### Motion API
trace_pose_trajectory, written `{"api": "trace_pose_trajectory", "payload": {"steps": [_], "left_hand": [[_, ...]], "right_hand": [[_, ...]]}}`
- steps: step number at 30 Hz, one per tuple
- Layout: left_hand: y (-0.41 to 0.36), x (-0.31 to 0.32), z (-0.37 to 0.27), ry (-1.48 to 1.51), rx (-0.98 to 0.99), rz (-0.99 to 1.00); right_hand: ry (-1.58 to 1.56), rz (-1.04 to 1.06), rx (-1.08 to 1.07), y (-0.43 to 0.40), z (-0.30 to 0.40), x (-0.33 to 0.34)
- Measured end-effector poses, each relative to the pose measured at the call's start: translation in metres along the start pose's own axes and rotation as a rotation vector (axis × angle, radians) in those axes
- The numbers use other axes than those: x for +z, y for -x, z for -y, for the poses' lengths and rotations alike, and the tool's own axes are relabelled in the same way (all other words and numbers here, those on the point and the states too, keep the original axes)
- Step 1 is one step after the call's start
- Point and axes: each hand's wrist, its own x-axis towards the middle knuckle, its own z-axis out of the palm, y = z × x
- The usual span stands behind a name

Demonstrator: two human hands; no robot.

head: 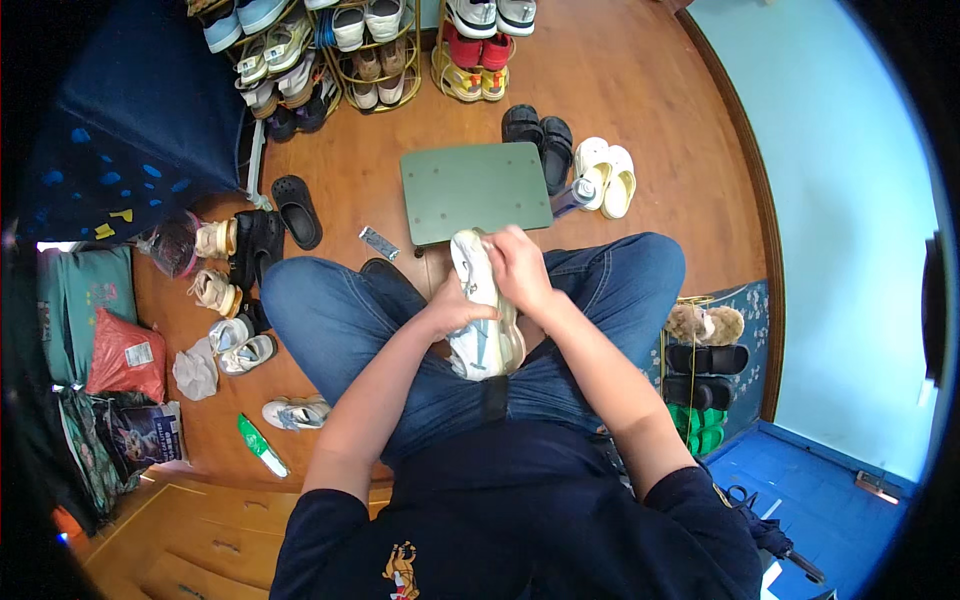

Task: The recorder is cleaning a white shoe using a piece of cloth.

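A white sneaker with a grey-blue side panel (pixel 480 345) lies on its side above my lap, its pale sole turned to the right. My left hand (pixel 452 309) grips it around the middle, thumb across the upper. At the toe end, the bent fingers of my right hand (pixel 516 268) touch the sole's edge; whether they pinch a small thing is hidden. Just beyond the shoe stands a low green stool (pixel 476 187). A clear bottle with a pale cap (pixel 574 196) is by the stool's right corner. A small packet (pixel 379 244) rests on the floor left of the stool.
Black clogs (pixel 556 154) and white clogs (pixel 618 182) sit past the stool. A single black clog (pixel 297 212), several sneakers (pixel 247 352) and a green-and-white packet (pixel 262 446) are on the left floor. Shoe racks (pixel 375 94) stand ahead; another rack (pixel 694 375) is right.
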Motion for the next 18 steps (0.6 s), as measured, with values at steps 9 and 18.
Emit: {"api": "trace_pose_trajectory", "payload": {"steps": [9, 18], "left_hand": [[0.003, -0.001, -0.010, 0.070, -0.050, 0.037], [-0.004, -0.004, -0.009, 0.055, -0.160, 0.084]], "right_hand": [[0.224, 0.263, 0.125, -0.054, -0.014, 0.017], [0.152, 0.256, 0.058, 0.101, 0.030, -0.027]]}}
